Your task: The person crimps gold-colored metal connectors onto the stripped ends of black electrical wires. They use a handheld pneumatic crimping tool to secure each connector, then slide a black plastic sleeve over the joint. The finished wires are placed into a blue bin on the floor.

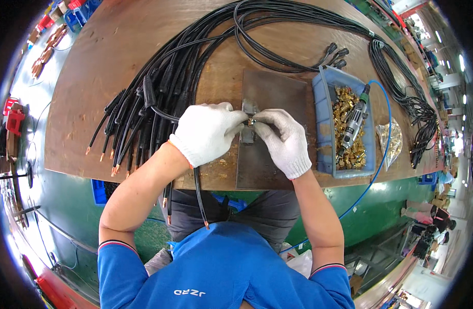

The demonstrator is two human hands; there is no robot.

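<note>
My left hand point(208, 131), in a white knitted glove, is closed with its fingertips pinched together. A black cable point(166, 115) runs in under this glove from the left, and its end there is mostly hidden. Facing it, my gloved right hand point(285, 139) pinches a small brass fitting point(251, 122) between thumb and fingers. The two hands' fingertips meet at the fitting, above a small metal block point(248, 137) on a dark metal plate point(275, 165). Whether the cable end sits inside the fitting cannot be made out.
Left of my hands lies a thick bundle of black cables point(195, 49) with bare copper ends over the table edge point(71, 154). To the right, a blue bin point(326, 149) holds brass fittings point(344, 100) and a pneumatic screwdriver point(354, 126) on a blue hose point(388, 108). Beside it lies a plastic bag point(390, 141).
</note>
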